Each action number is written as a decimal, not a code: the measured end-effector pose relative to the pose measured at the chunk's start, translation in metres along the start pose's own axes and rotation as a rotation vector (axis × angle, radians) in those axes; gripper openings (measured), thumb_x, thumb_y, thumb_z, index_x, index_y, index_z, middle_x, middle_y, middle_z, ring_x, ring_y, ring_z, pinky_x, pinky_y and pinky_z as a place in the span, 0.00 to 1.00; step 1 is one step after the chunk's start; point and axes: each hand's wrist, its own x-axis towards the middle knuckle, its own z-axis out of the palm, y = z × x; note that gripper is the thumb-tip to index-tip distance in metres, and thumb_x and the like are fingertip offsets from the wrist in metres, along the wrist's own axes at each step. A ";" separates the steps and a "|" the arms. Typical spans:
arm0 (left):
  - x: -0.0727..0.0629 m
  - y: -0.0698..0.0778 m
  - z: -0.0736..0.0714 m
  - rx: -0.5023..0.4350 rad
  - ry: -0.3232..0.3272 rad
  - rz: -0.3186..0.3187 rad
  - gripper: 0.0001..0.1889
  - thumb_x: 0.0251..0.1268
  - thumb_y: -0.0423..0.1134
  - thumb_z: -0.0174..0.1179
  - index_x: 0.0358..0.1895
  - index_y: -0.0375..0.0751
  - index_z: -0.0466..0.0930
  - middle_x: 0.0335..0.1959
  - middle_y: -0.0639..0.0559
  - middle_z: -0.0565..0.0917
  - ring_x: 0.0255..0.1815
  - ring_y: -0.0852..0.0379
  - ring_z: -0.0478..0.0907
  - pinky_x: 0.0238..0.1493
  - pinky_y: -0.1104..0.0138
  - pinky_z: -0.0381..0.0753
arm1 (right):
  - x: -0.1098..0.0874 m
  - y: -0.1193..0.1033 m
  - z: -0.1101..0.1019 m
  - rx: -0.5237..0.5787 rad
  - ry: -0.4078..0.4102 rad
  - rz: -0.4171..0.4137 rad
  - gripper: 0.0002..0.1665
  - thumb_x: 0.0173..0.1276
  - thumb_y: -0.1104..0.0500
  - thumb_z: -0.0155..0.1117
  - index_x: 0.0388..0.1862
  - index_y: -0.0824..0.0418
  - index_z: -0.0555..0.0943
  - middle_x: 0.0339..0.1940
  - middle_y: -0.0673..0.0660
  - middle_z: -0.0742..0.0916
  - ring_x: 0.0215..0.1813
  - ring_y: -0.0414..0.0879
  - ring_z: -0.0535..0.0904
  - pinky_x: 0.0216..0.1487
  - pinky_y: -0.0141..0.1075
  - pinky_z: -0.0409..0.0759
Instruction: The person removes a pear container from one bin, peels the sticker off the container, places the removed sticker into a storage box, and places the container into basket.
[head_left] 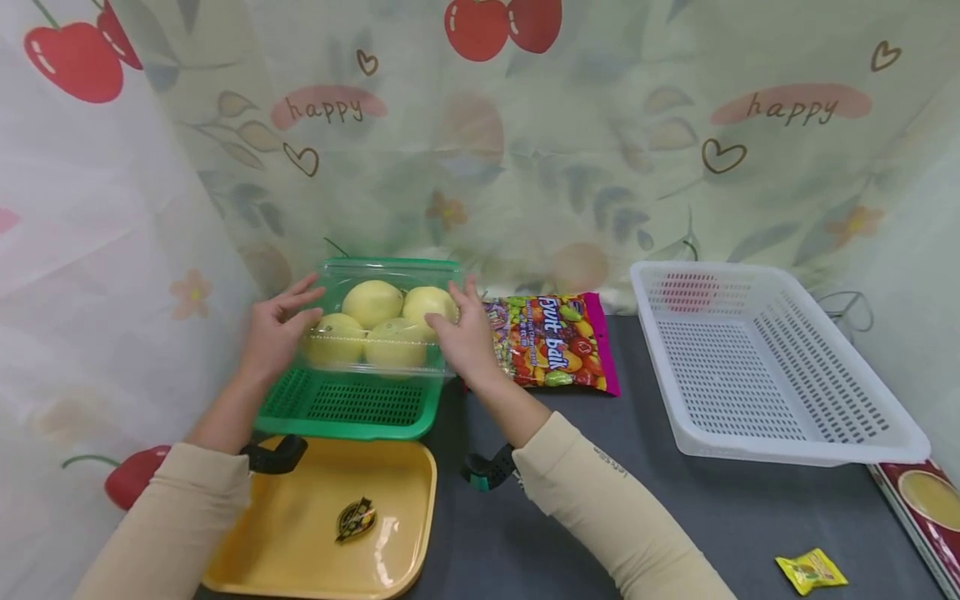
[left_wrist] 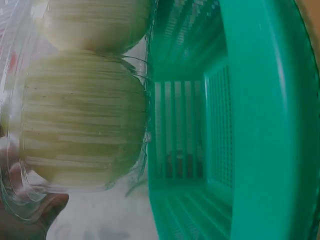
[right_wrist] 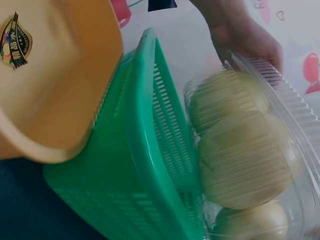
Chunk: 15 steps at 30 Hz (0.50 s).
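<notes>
A clear plastic box (head_left: 352, 369) of several pale yellow-green round fruits (head_left: 372, 303) is held over the back of a green slotted basket (head_left: 341, 430). My left hand (head_left: 273, 332) grips the box's left end, its thumb toward the front. At the right end, my right hand (head_left: 471, 340) holds the box with thumb and fingers spread apart. In the left wrist view the box (left_wrist: 85, 189) is tilted beside the basket's opening (left_wrist: 260, 125). The right wrist view shows the ribbed box (right_wrist: 300, 165) partly over the basket rim (right_wrist: 142, 110), with the left hand (right_wrist: 250, 40) beyond.
A yellow tray (head_left: 285, 533) with a dark sticker (head_left: 356, 520) sits before the basket. To the right are a colourful candy bag (head_left: 551, 342), a white slotted basket (head_left: 750, 442), a small yellow packet (head_left: 812, 572) and a red-edged box (head_left: 926, 508). Patterned cloth (head_left: 525, 183) surrounds the table.
</notes>
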 end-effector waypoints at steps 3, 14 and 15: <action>0.003 -0.006 -0.006 0.013 -0.003 -0.015 0.19 0.65 0.34 0.54 0.58 0.29 0.73 0.68 0.44 0.65 0.69 0.46 0.63 0.49 0.88 0.67 | 0.004 0.001 0.009 0.005 -0.005 0.004 0.38 0.63 0.59 0.59 0.71 0.61 0.60 0.78 0.50 0.47 0.77 0.52 0.40 0.72 0.47 0.58; 0.012 -0.025 -0.020 0.038 -0.003 -0.039 0.20 0.67 0.37 0.52 0.58 0.30 0.73 0.68 0.43 0.65 0.69 0.45 0.62 0.46 0.90 0.66 | 0.018 0.000 0.034 -0.016 0.045 0.012 0.38 0.59 0.60 0.61 0.69 0.63 0.63 0.77 0.52 0.52 0.77 0.56 0.46 0.72 0.46 0.57; 0.013 -0.026 -0.020 0.042 -0.005 -0.038 0.20 0.67 0.37 0.52 0.58 0.29 0.73 0.68 0.42 0.65 0.69 0.45 0.62 0.46 0.90 0.66 | 0.019 0.001 0.036 -0.017 0.048 0.011 0.38 0.59 0.60 0.61 0.69 0.63 0.63 0.77 0.52 0.52 0.76 0.56 0.46 0.71 0.46 0.60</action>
